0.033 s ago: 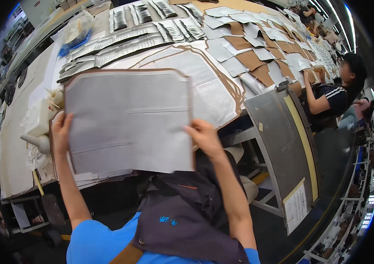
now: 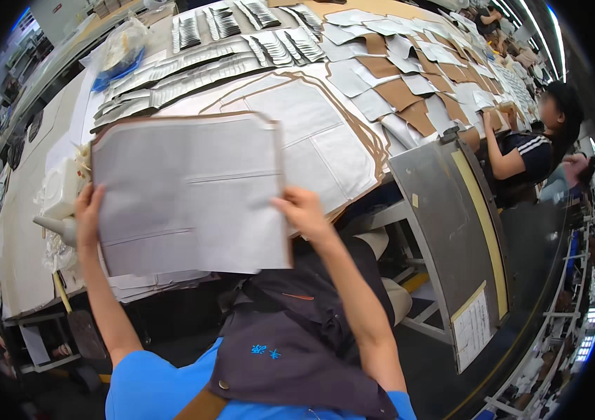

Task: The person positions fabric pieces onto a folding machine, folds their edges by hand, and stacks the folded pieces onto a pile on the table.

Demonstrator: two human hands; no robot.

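Observation:
A large, roughly rectangular panel (image 2: 164, 175), pale grey with a thin brown edge and raised seams, is held up in front of me above the table edge. My left hand (image 2: 89, 213) grips its left edge, with the fingers partly hidden by motion blur and the panel. On the opposite edge, my right hand (image 2: 302, 210) is closed with the thumb on the grey face. A similar stack of panels (image 2: 290, 112) with brown edges lies flat on the table behind it.
Overlapping brown and white pieces (image 2: 399, 91) cover the far right of the table. Rows of dark-and-pale strips (image 2: 171, 87) lie at the back. Left stand a white container (image 2: 59, 189) and a grey nozzle (image 2: 59, 227). A grey metal board (image 2: 444, 231) rises at right, near another person (image 2: 528, 150).
Both hands have shifted left with the panel. More of the panels lying on the table now shows to its right.

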